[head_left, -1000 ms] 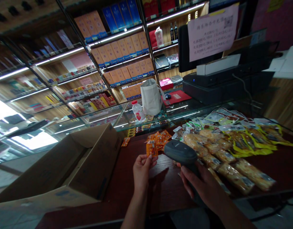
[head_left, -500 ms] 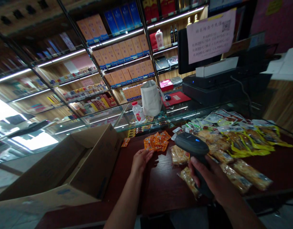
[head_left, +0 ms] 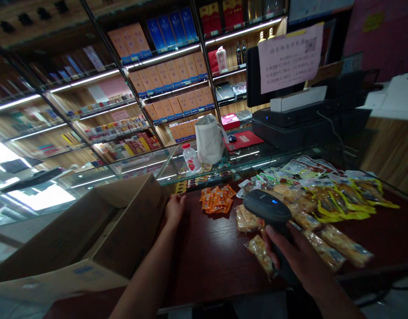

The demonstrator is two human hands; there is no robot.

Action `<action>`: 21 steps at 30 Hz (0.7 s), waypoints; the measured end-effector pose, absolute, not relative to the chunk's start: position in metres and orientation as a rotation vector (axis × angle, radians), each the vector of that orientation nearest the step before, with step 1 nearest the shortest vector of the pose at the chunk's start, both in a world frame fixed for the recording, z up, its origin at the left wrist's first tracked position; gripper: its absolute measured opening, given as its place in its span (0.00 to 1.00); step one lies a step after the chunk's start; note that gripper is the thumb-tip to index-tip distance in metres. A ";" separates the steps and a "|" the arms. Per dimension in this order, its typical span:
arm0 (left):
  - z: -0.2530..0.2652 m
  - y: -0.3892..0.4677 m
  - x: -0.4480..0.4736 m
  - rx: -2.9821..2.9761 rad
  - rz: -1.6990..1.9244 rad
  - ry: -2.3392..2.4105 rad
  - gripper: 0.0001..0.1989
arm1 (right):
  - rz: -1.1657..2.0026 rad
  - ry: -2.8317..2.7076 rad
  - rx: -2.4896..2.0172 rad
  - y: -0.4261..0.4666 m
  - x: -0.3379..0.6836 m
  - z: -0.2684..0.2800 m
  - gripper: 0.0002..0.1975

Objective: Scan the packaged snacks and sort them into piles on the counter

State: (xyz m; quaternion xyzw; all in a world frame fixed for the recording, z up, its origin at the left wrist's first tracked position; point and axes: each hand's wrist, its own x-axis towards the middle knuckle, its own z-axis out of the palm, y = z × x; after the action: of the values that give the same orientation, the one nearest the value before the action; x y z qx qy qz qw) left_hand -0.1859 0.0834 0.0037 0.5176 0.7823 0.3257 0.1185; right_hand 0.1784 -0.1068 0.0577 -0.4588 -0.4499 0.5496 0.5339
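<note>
The right hand [head_left: 287, 248] has its fingers clamped round the scanner [head_left: 265, 206], over the tabletop [head_left: 204, 252]. The left hand [head_left: 175, 209] is just beside the box [head_left: 134, 221]; I can't tell whether its fingers grip anything. Orange packets [head_left: 217, 199] lie heaped between the hands.

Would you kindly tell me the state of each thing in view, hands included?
Brown open-topped cardboard box: open.
Left hand: fingers curled, beside the box; grip unclear.
Dark grey handheld scanner: gripped in the right hand, blue light lit.
Small shiny orange packets: heaped.
Golden food packs in clear plastic: wrapped, lying down.
Clear plastic bottle with red cap: capped, standing.
White bag: standing.
White shelf light strips: lit.
</note>
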 end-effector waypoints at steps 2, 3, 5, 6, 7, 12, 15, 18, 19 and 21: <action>0.009 0.095 -0.205 1.596 0.912 2.389 0.14 | 1.308 -1.090 -1.106 -0.108 0.177 0.057 0.26; 0.010 0.100 -0.212 1.624 0.873 2.411 0.16 | 1.313 -1.096 -1.108 -0.108 0.176 0.055 0.26; 0.010 0.106 -0.221 1.688 0.776 2.420 0.18 | 1.324 -1.105 -1.089 -0.110 0.174 0.052 0.26; 0.008 0.106 -0.223 1.715 0.728 2.417 0.18 | 1.323 -1.111 -1.078 -0.111 0.173 0.050 0.25; 0.006 0.104 -0.223 1.742 0.685 2.410 0.16 | 1.321 -1.114 -1.071 -0.112 0.172 0.049 0.25; -0.013 0.074 -0.208 1.908 0.598 2.297 0.13 | 1.337 -1.079 -1.090 -0.112 0.172 0.051 0.26; -0.021 0.050 -0.198 1.954 0.614 2.210 0.13 | 1.328 -1.068 -1.116 -0.109 0.171 0.056 0.27; -0.023 0.033 -0.194 1.927 0.642 2.167 0.12 | 1.317 -1.115 -1.119 -0.106 0.168 0.056 0.27; -0.023 0.030 -0.194 1.907 0.653 2.166 0.12 | 1.326 -1.135 -1.113 -0.105 0.166 0.054 0.27; -0.021 0.026 -0.196 1.857 0.671 2.189 0.14 | 1.354 -1.168 -1.083 -0.104 0.163 0.050 0.26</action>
State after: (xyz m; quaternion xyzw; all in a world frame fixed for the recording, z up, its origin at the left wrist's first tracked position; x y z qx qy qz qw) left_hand -0.1955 0.0257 -0.0213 0.6270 0.7391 0.2265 0.0964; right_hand 0.1633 -0.1037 0.0505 -0.4480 -0.4833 0.5603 0.5017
